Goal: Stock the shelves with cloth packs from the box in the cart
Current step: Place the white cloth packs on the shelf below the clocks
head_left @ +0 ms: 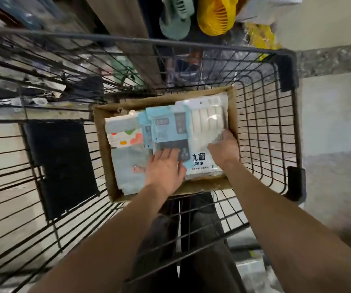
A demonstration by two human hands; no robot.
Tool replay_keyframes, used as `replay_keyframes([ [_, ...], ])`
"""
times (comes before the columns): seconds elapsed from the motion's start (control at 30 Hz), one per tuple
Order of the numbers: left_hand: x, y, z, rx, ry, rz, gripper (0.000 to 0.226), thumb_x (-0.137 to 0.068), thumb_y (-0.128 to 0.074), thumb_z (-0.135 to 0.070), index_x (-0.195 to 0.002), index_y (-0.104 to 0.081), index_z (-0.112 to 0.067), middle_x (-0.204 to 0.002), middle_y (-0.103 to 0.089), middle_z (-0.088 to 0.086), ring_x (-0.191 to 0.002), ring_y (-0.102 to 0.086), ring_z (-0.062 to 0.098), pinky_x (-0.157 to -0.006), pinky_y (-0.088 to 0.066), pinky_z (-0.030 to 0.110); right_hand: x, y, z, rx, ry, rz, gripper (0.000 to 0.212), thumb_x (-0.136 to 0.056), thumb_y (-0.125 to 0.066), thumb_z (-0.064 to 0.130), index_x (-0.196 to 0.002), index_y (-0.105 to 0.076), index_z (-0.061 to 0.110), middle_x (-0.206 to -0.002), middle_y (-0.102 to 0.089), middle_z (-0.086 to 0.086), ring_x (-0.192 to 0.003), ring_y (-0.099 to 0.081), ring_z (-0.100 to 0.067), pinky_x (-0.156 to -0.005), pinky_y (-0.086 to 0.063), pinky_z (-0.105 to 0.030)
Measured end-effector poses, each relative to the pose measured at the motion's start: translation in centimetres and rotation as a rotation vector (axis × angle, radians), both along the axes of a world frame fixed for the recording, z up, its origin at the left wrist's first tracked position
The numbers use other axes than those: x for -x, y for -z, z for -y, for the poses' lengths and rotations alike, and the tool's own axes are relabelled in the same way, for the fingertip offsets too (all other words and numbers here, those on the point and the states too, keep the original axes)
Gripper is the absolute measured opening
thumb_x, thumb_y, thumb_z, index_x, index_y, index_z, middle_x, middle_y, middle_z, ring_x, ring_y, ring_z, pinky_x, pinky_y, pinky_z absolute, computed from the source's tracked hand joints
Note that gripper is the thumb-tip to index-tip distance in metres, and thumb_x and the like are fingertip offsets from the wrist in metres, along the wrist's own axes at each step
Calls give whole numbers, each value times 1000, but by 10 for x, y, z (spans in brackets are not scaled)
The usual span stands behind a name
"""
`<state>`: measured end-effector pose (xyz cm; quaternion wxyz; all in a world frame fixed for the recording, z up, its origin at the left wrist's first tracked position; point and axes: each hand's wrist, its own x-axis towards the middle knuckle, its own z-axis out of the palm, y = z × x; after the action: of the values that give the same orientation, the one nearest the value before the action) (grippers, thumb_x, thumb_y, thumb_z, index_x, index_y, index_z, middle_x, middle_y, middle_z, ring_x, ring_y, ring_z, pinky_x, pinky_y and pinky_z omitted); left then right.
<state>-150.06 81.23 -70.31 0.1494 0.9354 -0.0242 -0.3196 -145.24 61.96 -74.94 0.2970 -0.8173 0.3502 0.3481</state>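
- black wire shopping cart seen from above; open brown cardboard box sits on its floor toward the right side
- box holds flat cloth packs in clear plastic, lying side by side and overlapping
- left in the box: pale blue pack with coloured heart shapes, flat on the bottom
- middle: light blue pack with dark panels, lying partly over the pale one; a second similar pack's edge shows just behind its left side
- right: white pack of rolled cloths with large dark printed characters, against the box's right wall
- our left hand lies palm down, fingers spread and extended, resting on the lower end of the light blue pack; thumb touches the white pack's edge; nothing clasped
- our right hand is on the white pack's right side, fingers curled onto the plastic; whether it truly grips the pack we cannot tell
- black flat panel sits against the cart's left wall
- beyond the cart: green ribbed item and yellow ribbed item, blurry
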Motion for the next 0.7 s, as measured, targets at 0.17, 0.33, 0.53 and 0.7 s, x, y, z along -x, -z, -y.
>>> replay_keyframes([
  [0.17,4,2,-1,63,-62,97,36,-92,-58,-29,-125,-68,-16,-116,-70,7,-111,-62,31,-98,-49,42,-4,12,-5,-2,137,37,77,-59,-66,40,-132,-53,20,-121,-60,-6,-105,-62,-30,-93,-56,-48],
  [0.33,-2,-3,-1,107,-68,125,37,-95,-59,-28,-129,-67,-16,-122,-69,6,-116,-60,29,-105,-46,43,-18,-11,-20,-18,181,5,66,-79,-76,33,-139,-52,18,-134,-49,-10,-121,-49,-31,-101,-49,-49],
  [0.53,-11,-8,6,179,-72,100,37,-97,-58,-26,-132,-65,-16,-128,-68,7,-121,-58,29,-108,-42,42,-24,-26,-9,-153,232,103,48,-90,-71,12,-132,-49,16,-108,-62,-2,-95,-63,-23,-60,-47,-25],
  [0.7,-18,-9,28,245,-114,-34,40,-99,-53,-25,-138,-59,-18,-132,-65,7,-121,-58,30,-108,-43,42,-30,-50,11,-106,118,235,47,-91,-68,8,-136,-55,16,-107,-65,4,-94,-64,-18,-79,-51,-27],
])
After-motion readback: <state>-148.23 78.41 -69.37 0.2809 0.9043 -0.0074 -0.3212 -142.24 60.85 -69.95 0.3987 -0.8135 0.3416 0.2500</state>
